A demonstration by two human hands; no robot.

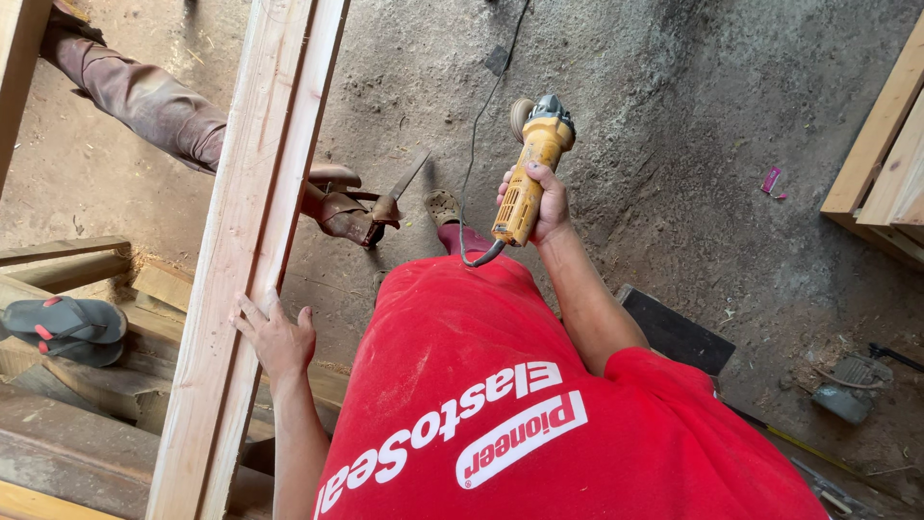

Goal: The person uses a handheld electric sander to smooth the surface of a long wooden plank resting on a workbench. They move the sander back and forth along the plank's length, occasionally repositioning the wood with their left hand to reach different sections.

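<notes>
A yellow corded angle grinder point(531, 171) is gripped around its body by the right hand point(544, 204), fingers wrapped fully round the casing, and it is held out in front of the red shirt point(500, 404) in mid-air, well apart from any wood. Its disc end is pointed away, toward the dusty concrete floor point(674, 116). The thin black power cord point(476, 144) is seen looping from the tail of the tool up across the floor.

The left hand point(274, 335) is laid flat with fingers spread against the edge of a long pale timber plank point(252, 241), which runs steeply through the view; nothing is pinched, the plank is merely steadied by the palm and fingers.

Several hazards may be judged from this. The tool is controlled by one hand only, so a kick on contact could twist it loose. The cord hangs close to the legs and could be snagged or trodden. The plank is held by pressure alone and could slide or tip if pushed. Another person's leg in brown trousers point(144, 96), with a sandalled foot point(337, 207), is placed just beside the plank, within reach of sparks or a slipped disc. Loose grey flip-flops point(67, 327) and stacked boards point(77, 414) nearby could cause a stumble. Whether a guard is fitted cannot be told.
</notes>
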